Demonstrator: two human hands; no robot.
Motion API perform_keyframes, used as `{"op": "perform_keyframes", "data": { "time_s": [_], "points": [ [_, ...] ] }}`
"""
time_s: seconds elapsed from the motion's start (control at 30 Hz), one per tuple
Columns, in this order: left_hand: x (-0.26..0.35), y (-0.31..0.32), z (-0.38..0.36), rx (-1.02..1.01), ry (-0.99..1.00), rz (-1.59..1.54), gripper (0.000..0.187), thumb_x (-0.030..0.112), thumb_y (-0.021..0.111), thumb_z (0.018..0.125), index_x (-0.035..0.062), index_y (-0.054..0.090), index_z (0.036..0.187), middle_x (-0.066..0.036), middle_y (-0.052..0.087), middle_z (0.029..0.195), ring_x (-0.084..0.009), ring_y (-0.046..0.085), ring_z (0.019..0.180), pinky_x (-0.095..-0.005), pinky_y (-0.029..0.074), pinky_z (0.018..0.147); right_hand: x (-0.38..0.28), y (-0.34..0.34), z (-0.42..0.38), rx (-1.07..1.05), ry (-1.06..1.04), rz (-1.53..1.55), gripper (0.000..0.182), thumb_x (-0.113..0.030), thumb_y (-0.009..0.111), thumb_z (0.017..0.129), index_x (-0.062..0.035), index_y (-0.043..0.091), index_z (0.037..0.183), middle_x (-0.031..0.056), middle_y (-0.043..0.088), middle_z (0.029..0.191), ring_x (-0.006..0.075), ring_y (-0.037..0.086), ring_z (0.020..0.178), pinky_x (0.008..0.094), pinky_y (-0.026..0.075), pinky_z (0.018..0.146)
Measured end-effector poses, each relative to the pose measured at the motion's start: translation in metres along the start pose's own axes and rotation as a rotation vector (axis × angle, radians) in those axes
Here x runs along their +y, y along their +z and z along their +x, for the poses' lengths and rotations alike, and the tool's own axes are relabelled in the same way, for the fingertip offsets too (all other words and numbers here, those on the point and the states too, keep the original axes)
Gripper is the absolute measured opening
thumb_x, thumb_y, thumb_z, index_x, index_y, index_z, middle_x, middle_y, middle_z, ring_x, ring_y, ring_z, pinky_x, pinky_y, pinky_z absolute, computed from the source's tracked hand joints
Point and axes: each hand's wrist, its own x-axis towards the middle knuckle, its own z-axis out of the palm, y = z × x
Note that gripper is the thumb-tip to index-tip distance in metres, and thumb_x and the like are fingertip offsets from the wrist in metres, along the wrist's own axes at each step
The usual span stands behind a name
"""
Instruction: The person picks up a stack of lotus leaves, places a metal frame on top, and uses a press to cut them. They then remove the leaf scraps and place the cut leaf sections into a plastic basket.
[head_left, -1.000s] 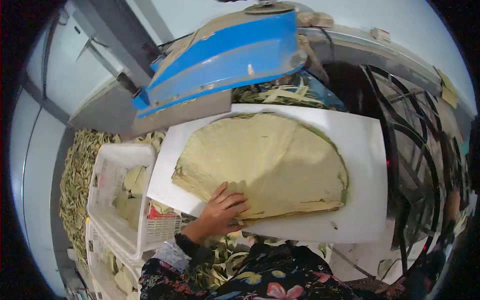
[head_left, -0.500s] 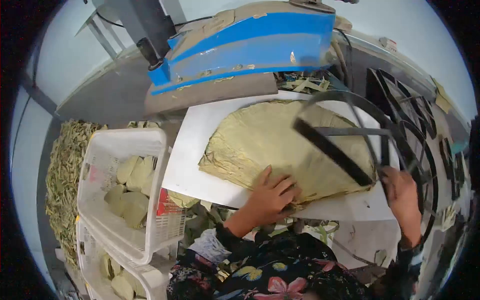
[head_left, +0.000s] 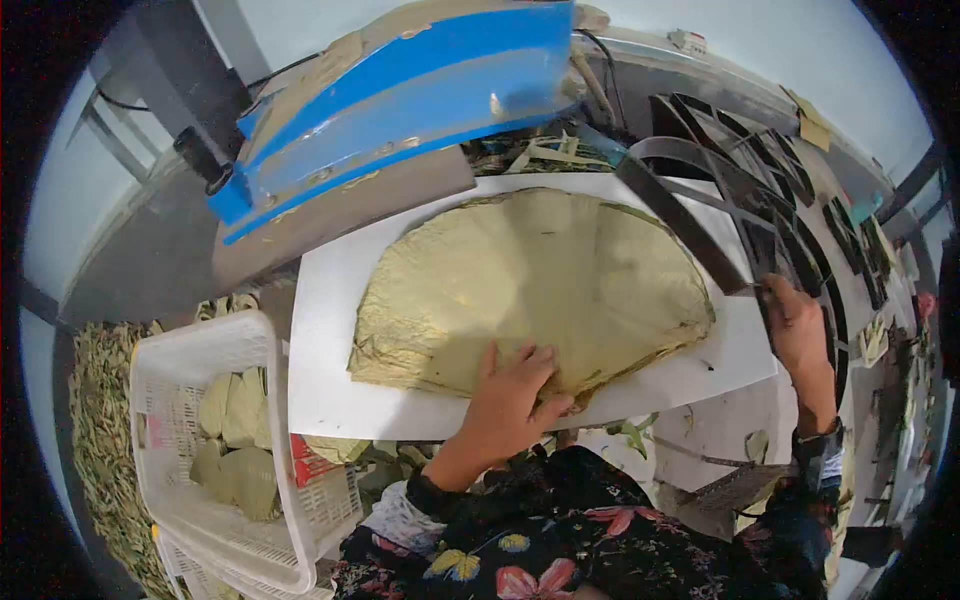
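A half-round stack of dried, yellow-green leaves [head_left: 450,290] lies on a white board [head_left: 325,300] in front of me. My left hand [head_left: 505,400] rests on the stack's near edge with its fingers spread, pressing flat. To the right, my right hand [head_left: 800,335] grips a dark metal cutting die [head_left: 690,230], a frame with one straight bar and a curved band. The die is tilted at the board's right side, its straight bar close to the stack's upper right edge. Part of its curve blends with other dark frames behind it.
A blue press machine [head_left: 400,110] stands behind the board. On the left are a white basket [head_left: 285,450] with cut leaf pieces [head_left: 245,480] and a heap of leaf scraps [head_left: 105,430]. More black metal frames [head_left: 780,160] lie along the right bench.
The die has swung away from above the leaves towards the right side of the board. My left hand stays on the stack's near edge. The camera view has turned right.
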Motion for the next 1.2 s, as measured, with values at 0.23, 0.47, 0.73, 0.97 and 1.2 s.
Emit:
{"op": "perform_keyframes", "data": {
  "time_s": [0.23, 0.47, 0.73, 0.97, 1.2],
  "points": [
    [0.002, -0.001, 0.004, 0.117, -0.097, -0.281, 0.025, 0.023, 0.055, 0.087, 0.0028, 0.061, 0.100, -0.017, 0.057, 0.117, -0.0326, 0.044, 0.122, -0.0540, 0.006, 0.107, 0.048, -0.019, -0.030, 0.032, 0.172, -0.001, 0.027, -0.001, 0.053, 0.081, -0.0071, 0.057, 0.106, 0.0210, 0.061, 0.080, 0.0397, 0.058, 0.074, 0.0426, 0.046, 0.064],
    [0.001, -0.009, 0.007, 0.054, -0.177, -0.428, 0.024, 0.018, 0.064, 0.080, 0.0059, 0.061, 0.101, -0.012, 0.058, 0.117, -0.0269, 0.041, 0.126, -0.0499, 0.000, 0.109, 0.066, -0.021, -0.037, -0.029, 0.218, 0.030, 0.019, -0.001, 0.051, 0.084, -0.0006, 0.056, 0.103, 0.0206, 0.060, 0.078, 0.0335, 0.060, 0.070, 0.0332, 0.046, 0.065],
    [-0.002, -0.003, 0.010, 0.108, -0.128, -0.314, 0.036, 0.025, 0.069, 0.074, 0.0066, 0.059, 0.104, -0.010, 0.059, 0.111, -0.0269, 0.047, 0.118, -0.0529, 0.008, 0.107, 0.080, -0.017, -0.031, -0.002, 0.165, 0.114, 0.023, 0.000, 0.052, 0.083, -0.0009, 0.056, 0.105, 0.0234, 0.059, 0.085, 0.0368, 0.059, 0.075, 0.0360, 0.045, 0.066],
    [0.003, 0.001, 0.001, 0.011, -0.016, 0.063, 0.056, 0.043, 0.061, 0.079, 0.0066, 0.050, 0.121, -0.014, 0.043, 0.127, -0.0293, 0.037, 0.125, -0.0554, 0.007, 0.107, 0.064, -0.002, -0.028, 0.065, -0.093, 0.007, 0.028, 0.002, 0.053, 0.078, -0.0005, 0.057, 0.106, 0.0223, 0.058, 0.079, 0.0384, 0.056, 0.074, 0.0445, 0.043, 0.065],
    [0.004, 0.009, -0.002, 0.046, 0.038, 0.213, 0.064, 0.051, 0.057, 0.078, 0.0048, 0.048, 0.121, -0.017, 0.039, 0.133, -0.0311, 0.035, 0.126, -0.0568, 0.009, 0.107, -0.044, 0.018, 0.004, -0.115, -0.513, 0.118, 0.024, 0.001, 0.055, 0.072, -0.0040, 0.058, 0.095, 0.0124, 0.054, 0.066, 0.0320, 0.051, 0.060, 0.0427, 0.041, 0.060]
  ]
}}
